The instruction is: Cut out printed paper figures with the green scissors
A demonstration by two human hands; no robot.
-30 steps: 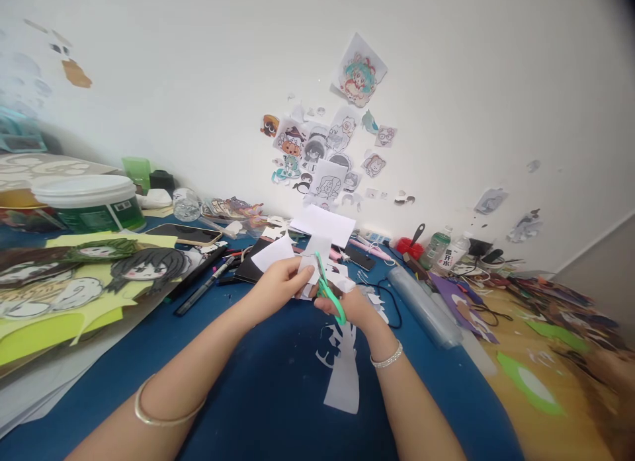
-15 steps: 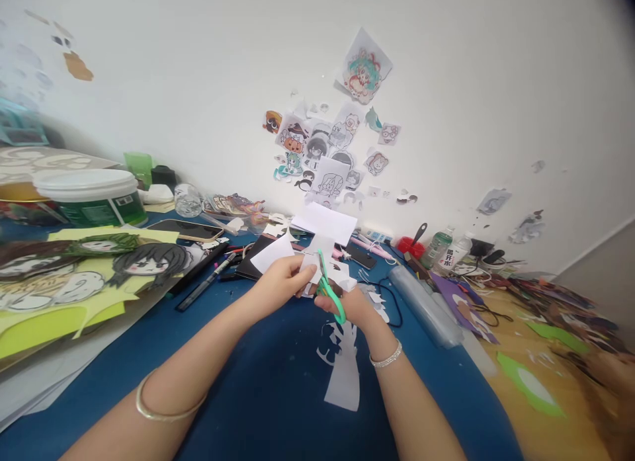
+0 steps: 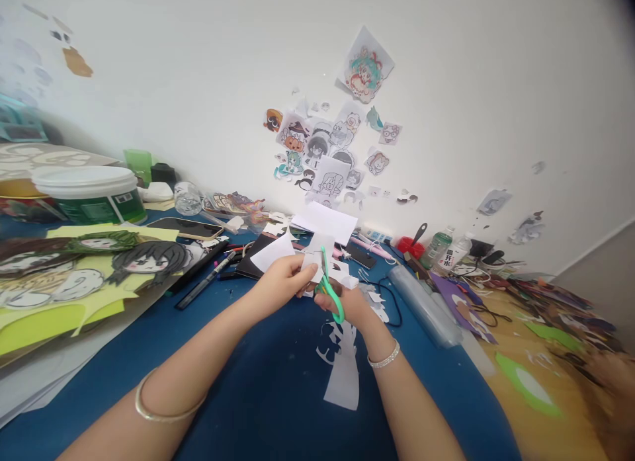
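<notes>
My left hand (image 3: 290, 276) pinches a small piece of white paper (image 3: 312, 259) between thumb and fingers. My right hand (image 3: 347, 302) is closed around green-handled scissors (image 3: 333, 301), whose blades point up and away from me, against the paper's right side. How far the blades are apart is too small to tell. Below my hands, cut paper scraps and a white paper strip (image 3: 343, 375) lie on the blue table cover (image 3: 278, 395). A larger white sheet (image 3: 325, 223) stands behind the hands, near the wall.
At left are a white-lidded green tub (image 3: 89, 200), a phone (image 3: 186, 228) and coloured paper cut-outs (image 3: 149, 259). A clear plastic roll (image 3: 424, 305) and bottles (image 3: 439, 246) lie right. Drawings (image 3: 317, 147) cover the wall. Another person's hand (image 3: 612, 375) shows at far right.
Both hands stay nearly in place with the paper and scissors. The scissors' blades have tilted slightly to the right. At the far right, the other person's hand has shifted a little.
</notes>
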